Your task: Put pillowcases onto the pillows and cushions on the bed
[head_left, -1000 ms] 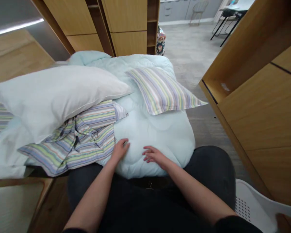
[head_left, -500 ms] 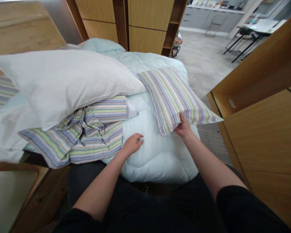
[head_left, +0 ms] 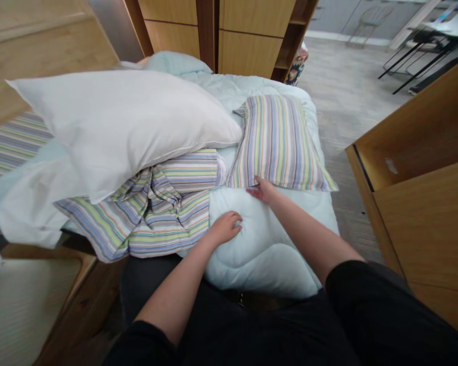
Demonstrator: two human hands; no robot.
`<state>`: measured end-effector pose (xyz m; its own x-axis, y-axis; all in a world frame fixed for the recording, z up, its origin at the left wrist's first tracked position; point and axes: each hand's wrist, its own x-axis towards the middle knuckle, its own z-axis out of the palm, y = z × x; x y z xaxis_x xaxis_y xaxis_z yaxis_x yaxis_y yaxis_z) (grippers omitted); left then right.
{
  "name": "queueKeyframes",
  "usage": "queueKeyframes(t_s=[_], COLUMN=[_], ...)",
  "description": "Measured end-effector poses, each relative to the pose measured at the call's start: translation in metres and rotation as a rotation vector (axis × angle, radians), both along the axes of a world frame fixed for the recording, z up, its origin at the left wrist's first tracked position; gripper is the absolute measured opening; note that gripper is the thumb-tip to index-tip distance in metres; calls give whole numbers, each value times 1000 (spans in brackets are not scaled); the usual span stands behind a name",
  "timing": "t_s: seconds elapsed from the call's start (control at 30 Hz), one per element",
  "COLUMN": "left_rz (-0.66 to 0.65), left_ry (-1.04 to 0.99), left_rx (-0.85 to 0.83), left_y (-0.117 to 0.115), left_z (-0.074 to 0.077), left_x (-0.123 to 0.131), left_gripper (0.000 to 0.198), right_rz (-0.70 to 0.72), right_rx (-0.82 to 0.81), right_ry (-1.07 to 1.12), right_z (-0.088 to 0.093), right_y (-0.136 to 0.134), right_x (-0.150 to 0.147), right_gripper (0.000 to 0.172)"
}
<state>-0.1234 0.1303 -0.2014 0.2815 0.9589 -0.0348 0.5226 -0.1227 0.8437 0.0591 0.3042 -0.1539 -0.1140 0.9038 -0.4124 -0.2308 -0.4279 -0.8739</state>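
A small striped pillow [head_left: 278, 140] lies on the pale blue quilt [head_left: 267, 264], right of centre. At its near edge is my right hand [head_left: 264, 191], open, thumb and fingers apart, touching the pillow's hem. My left hand [head_left: 227, 227] rests on the quilt, open with fingers loosely bent and nothing in them. Left of it a striped pillowcase [head_left: 168, 239] lies rumpled, with a folded striped cloth [head_left: 191, 170] beyond it. A large white pillow [head_left: 137, 122] leans over both of these and hides part of them.
Wooden cabinets [head_left: 252, 51] stand behind the bed. A wooden unit [head_left: 423, 213] rises at the right, past a strip of grey floor [head_left: 339, 101]. A wooden-framed seat [head_left: 26, 305] is at lower left. A table [head_left: 446, 33] and chair [head_left: 374, 20] stand farther back.
The striped pillow has come down from a tilted, held position to lie flatter and straighter on the quilt. My right hand has loosened from its edge. The view has shifted slightly.
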Motion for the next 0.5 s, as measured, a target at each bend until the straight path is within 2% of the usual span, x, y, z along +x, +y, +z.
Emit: queueKeyframes(t_s=[0.1, 0.2, 0.27, 0.37, 0.5], left_rz=[235, 435, 591, 840, 1016], left_ry=[-276, -406, -524, -700, -936], left_rx=[-164, -202, -183, -75, 72], left_y=[12, 25, 33, 38, 32], left_z=[6, 15, 29, 62, 114], left_x=[-9, -29, -48, -82, -138], left_gripper=[25, 30, 35, 37, 40], right_rz=[110, 222, 375, 560, 584], right_rx=[-88, -110, -31, 7, -105], right_ry=[-47, -71, -139, -178, -29], right_z=[-38, -56, -65, -76, -82], right_y=[-99, -193, -241, -276, -272], right_x=[0, 28, 53, 83, 99], right_gripper=[31, 36, 32, 32, 54])
